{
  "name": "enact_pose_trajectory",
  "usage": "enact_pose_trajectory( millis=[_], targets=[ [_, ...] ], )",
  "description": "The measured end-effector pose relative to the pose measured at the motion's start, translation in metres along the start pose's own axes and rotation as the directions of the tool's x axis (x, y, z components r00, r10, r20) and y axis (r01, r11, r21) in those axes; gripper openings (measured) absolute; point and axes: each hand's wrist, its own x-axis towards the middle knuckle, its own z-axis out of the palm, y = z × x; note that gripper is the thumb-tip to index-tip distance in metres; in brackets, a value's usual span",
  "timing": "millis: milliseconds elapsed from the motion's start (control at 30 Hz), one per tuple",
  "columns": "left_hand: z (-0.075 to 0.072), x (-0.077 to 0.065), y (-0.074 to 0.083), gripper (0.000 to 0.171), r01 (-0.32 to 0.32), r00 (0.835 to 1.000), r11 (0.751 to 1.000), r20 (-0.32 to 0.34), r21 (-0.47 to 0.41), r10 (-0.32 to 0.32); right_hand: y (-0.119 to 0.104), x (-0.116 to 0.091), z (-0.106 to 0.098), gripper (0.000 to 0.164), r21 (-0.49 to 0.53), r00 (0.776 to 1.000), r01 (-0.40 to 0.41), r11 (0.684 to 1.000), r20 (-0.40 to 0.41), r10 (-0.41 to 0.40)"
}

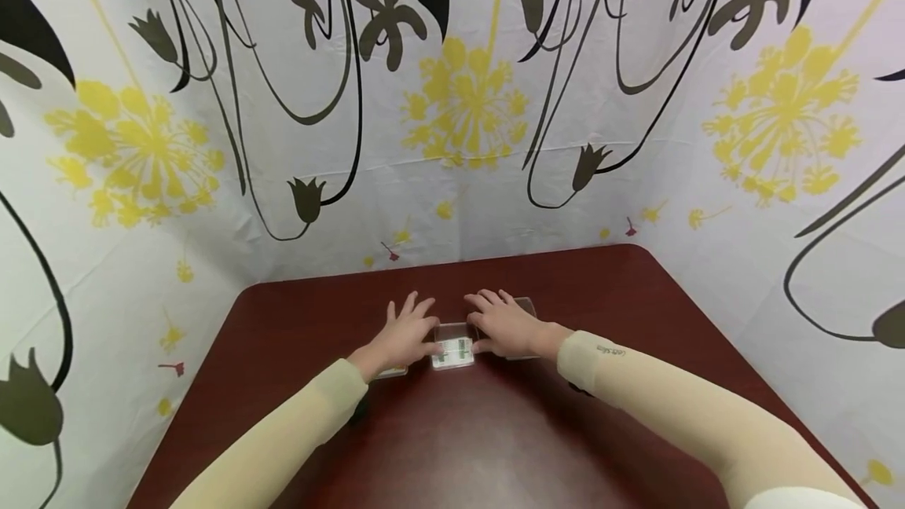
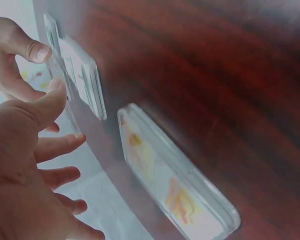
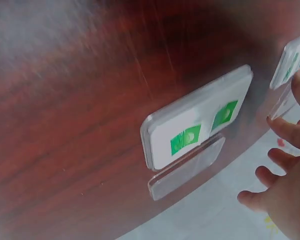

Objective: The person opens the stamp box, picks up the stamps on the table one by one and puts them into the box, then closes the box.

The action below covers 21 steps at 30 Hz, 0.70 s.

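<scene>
In the head view, a small clear plastic case [image 1: 452, 353] with a white, green-printed insert sits between both hands. Along its far side is a clear lid [image 3: 285, 102]. My left hand [image 1: 406, 332] holds the lid's left end between thumb and forefinger, its other fingers spread. At the opposite end, the thumb and forefinger of my right hand [image 1: 507, 327] grip the lid as well. Under the left hand lies a case with orange and yellow pictures [image 2: 177, 172]. By the right hand rests a case with green pictures [image 3: 197, 125], a clear panel [image 3: 187, 170] along its far side.
All the cases lie on a dark red wood table [image 1: 452, 438]. Beyond its far edge hangs a white curtain [image 1: 467, 203] with flower prints, which also lines both sides. A small dark object [image 1: 359, 409] shows beneath the left forearm.
</scene>
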Motion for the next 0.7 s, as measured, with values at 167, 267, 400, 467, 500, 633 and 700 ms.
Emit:
enact_pose_trajectory(
  millis=[167, 267, 400, 467, 500, 633, 700],
  targets=[
    [0.003, -0.010, 0.004, 0.051, -0.008, 1.000, 1.000, 0.011, -0.001, 0.008, -0.008, -0.005, 0.008, 0.056, 0.000, 1.000, 0.011, 1.000, -0.019, -0.011],
    [0.006, -0.013, 0.004, 0.052, -0.004, 1.000, 1.000, 0.004, 0.006, 0.004, -0.010, -0.006, 0.013, 0.057, 0.003, 0.999, 0.015, 1.000, -0.036, -0.015],
    [0.009, -0.016, 0.004, 0.054, 0.002, 1.000, 1.000, -0.004, 0.005, -0.002, -0.012, -0.006, 0.016, 0.057, 0.007, 0.999, 0.019, 1.000, -0.035, -0.018],
    [0.010, -0.016, 0.003, 0.055, 0.002, 1.000, 1.000, -0.009, 0.002, -0.002, -0.013, -0.006, 0.015, 0.056, 0.006, 0.999, 0.018, 1.000, -0.031, -0.018],
    [0.010, -0.017, 0.003, 0.055, 0.001, 1.000, 1.000, -0.013, 0.003, -0.001, -0.013, -0.006, 0.015, 0.055, 0.005, 0.999, 0.018, 1.000, -0.030, -0.018],
    [0.010, -0.019, 0.002, 0.056, 0.007, 1.000, 1.000, -0.025, -0.006, -0.007, -0.014, -0.005, 0.013, 0.053, 0.004, 0.999, 0.027, 1.000, -0.036, -0.027],
    [0.010, -0.019, 0.001, 0.056, 0.011, 1.000, 1.000, -0.028, -0.011, -0.011, -0.015, -0.005, 0.014, 0.052, 0.010, 0.999, 0.029, 1.000, -0.039, -0.029]
  ],
)
